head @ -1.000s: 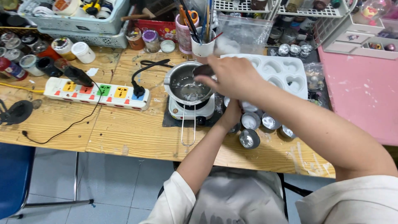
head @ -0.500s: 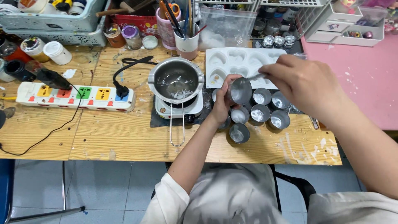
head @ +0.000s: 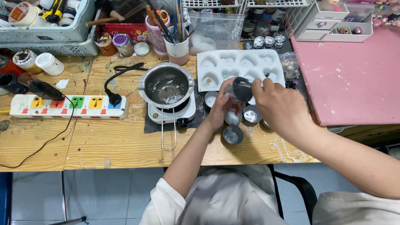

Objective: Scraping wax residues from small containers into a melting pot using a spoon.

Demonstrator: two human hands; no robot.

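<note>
Both hands, left hand (head: 220,109) and right hand (head: 280,105), grip a small metal cup (head: 240,89) above the tabletop (head: 104,143) cups; likely light, rigid, slick—hold by sidewall.

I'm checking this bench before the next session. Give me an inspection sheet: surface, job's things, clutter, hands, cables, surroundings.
Surface: wooden table, stained, with a pink board at its right.
Job's things: small metal cup held tilted above other metal cups; white heart mould; metal pot on a small white hotplate.
Clutter: jars, tool cups, baskets and a plastic bag along the back edge.
Hands: left hand and right hand both on the small metal cup.
Cables: black cord plugged into a white power strip; another black cord trails over the table.
Surroundings: grey tiled floor.
</note>
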